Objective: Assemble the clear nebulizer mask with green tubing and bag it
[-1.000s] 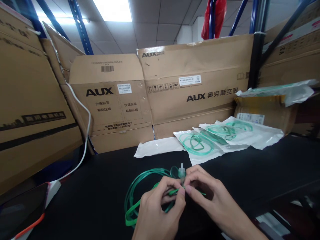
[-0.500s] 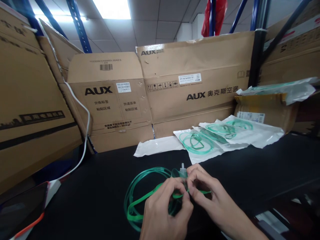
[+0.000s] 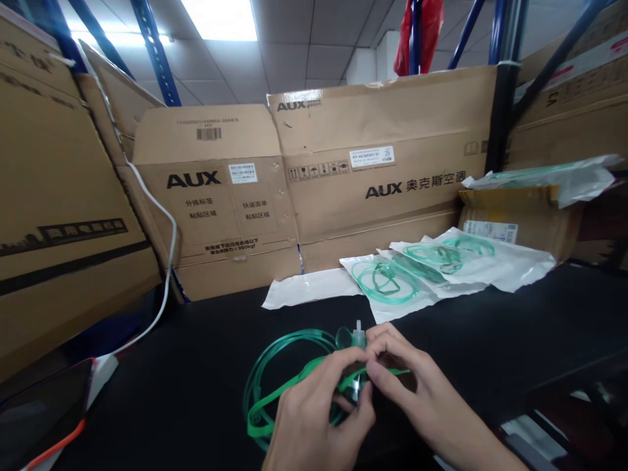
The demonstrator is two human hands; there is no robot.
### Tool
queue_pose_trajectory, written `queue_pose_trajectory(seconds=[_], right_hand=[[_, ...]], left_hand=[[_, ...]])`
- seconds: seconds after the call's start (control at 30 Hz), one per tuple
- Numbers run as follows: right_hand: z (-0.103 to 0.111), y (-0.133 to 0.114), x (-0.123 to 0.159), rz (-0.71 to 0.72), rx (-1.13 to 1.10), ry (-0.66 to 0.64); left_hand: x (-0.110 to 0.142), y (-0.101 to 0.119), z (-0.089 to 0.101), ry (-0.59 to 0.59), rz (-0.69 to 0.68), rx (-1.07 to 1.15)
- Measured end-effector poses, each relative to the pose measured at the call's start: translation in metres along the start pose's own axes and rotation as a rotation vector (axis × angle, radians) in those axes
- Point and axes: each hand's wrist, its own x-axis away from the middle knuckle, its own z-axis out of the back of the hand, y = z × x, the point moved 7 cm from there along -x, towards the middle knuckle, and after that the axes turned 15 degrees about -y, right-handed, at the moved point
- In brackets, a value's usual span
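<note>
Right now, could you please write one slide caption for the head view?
Left hand and right hand meet at a green strap near coiled tubing, black table, packets behind.

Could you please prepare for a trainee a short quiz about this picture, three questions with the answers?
1. What is the right hand pinching?
a) a white cable
b) a green strap
c) a cardboard flap

2. True or false: a loose coil of green tubing lies on the black table.

3. Which three Latin letters are printed large on the cardboard behind the white packets?

Key: 1. b; 2. true; 3. AUX.
</note>
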Motion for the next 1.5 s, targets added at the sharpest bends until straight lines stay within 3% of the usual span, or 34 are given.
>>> queue_pose_trajectory(seconds=[0.2, 0.43, 0.6, 0.83, 1.03, 1.3, 1.5], right_hand=[[0.012, 0.004, 0.003, 0.075, -0.079, 0.067], [0.022, 0.022, 0.005, 0.106, -0.362, 0.218], [0.026, 0.026, 0.004, 0.131, -0.444, 0.264], [0.013, 0.006, 0.006, 0.122, -0.074, 0.207], [0.001, 0.002, 0.004, 0.126, 0.134, 0.122], [0.001, -0.004, 0.007, 0.215, 0.236, 0.132], [-0.001, -0.007, 0.008, 0.217, 0.152, 0.115]], left_hand=[[0.005, -0.007, 0.006, -0.006, 0.085, -0.115], [0.005, -0.005, 0.012, -0.022, 0.088, -0.175], [0.004, -0.008, 0.011, -0.046, 0.101, -0.186], [0.006, -0.019, 0.009, -0.111, 0.179, -0.096], [0.005, -0.025, 0.011, -0.047, 0.225, 0.043], [0.002, -0.024, 0.015, -0.119, 0.292, 0.114], [0.002, -0.018, 0.011, -0.098, 0.205, 0.139]])
